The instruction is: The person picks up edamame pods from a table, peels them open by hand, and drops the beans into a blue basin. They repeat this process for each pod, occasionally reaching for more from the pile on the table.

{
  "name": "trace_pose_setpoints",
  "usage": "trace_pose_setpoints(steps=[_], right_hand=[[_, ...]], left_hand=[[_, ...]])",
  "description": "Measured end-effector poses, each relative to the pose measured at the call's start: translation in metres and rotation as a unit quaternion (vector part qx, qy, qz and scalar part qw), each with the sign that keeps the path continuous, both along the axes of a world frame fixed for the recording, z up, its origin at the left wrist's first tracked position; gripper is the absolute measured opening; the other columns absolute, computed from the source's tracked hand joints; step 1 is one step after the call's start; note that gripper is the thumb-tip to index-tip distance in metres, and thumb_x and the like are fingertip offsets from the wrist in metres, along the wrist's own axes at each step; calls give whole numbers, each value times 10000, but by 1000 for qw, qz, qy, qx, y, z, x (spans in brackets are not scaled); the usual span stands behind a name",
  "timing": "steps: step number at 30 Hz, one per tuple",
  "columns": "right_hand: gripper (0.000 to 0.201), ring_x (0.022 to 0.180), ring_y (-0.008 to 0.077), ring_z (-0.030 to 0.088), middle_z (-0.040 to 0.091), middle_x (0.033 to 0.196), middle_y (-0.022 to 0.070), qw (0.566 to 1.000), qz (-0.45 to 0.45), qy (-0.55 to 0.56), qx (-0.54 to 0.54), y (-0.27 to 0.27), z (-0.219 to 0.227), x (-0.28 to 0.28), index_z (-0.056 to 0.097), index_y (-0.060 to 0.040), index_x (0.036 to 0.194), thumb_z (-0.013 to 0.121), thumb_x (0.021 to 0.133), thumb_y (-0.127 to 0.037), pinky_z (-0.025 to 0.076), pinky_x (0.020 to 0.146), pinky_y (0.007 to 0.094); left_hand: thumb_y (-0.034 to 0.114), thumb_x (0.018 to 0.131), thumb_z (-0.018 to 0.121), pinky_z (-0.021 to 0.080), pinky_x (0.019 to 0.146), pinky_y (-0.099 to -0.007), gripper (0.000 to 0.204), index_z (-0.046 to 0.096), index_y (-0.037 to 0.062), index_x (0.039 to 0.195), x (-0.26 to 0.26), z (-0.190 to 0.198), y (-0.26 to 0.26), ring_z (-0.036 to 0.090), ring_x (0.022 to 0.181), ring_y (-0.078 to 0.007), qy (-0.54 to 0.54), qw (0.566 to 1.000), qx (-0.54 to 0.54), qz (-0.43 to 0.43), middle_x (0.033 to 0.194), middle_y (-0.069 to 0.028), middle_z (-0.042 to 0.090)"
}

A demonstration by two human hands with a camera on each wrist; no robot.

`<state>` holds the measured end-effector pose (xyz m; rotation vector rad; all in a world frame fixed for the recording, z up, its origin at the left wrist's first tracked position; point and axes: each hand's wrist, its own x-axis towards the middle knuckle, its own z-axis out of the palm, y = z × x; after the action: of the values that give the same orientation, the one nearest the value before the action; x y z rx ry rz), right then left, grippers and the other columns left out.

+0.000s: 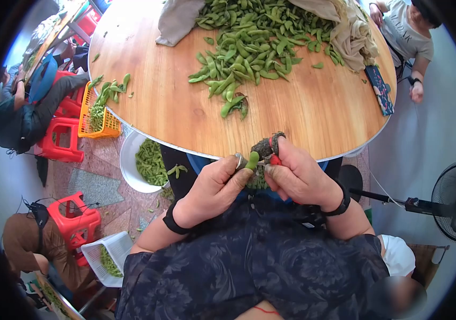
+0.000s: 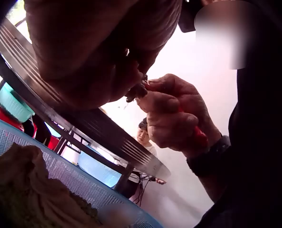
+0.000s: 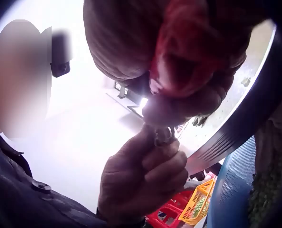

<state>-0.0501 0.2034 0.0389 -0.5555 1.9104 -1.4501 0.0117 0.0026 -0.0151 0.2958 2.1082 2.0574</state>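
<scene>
In the head view a green pod (image 1: 252, 160) is pinched between the thumb and forefinger of my left hand (image 1: 212, 186), and a grey cover sits on one fingertip. Close against it on the right, my right hand (image 1: 305, 176) grips a small red object (image 1: 275, 160); a dark, rough cover (image 1: 262, 148) wraps one of its fingers. The right wrist view shows the red object (image 3: 183, 52) large within the curled fingers; its working end cannot be made out. Both hands meet at the fingertips, just off the table's near edge.
Many green pods (image 1: 244, 48) are heaped on the round wooden table (image 1: 158, 106), beside cloth (image 1: 353, 37). A white bucket (image 1: 130, 160) and an orange basket (image 1: 111, 128) stand left. Under my hands is a blue basket (image 2: 60, 166). A fan (image 1: 454, 194) stands right; people sit around.
</scene>
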Motion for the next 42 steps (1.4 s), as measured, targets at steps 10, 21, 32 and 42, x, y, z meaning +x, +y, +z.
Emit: trace_pose_setpoints(steps=[10,21,32,42], right_hand=[[97,457,137,514,526,630,38,990,80,-91,66,8,10,-3,399,-32,975,416,908,-101,410,423,280],[63,448,96,493,537,655,17,986,43,-158,34,14,10,3,397,-57,963,389,914,-96,397,412,243],[199,426,92,480,527,617,19,986,49,-158,5,15,1,8,446,-52,1076,354,899,-45,390,399,228],[140,408,45,464,530,641,1,937,-33,-286,-199,14,-29,12,497,-83,1069,423,1010,-186,370,370,165]], left_hand=[[25,814,647,430,569,-383,122,527,9,826,-6,18,2,522,641,-336,325,897,-298,-27,713,-140,491],[69,847,644,408,556,-394,172,496,23,772,-6,11,3,531,619,-312,106,979,-159,-70,664,-147,471],[93,844,654,440,560,-334,135,546,16,819,-4,14,-2,541,638,-230,255,922,-282,-72,709,-65,513],[209,918,626,435,548,-304,218,577,-4,912,-6,4,11,536,599,-162,-23,997,-23,-73,722,-63,556]])
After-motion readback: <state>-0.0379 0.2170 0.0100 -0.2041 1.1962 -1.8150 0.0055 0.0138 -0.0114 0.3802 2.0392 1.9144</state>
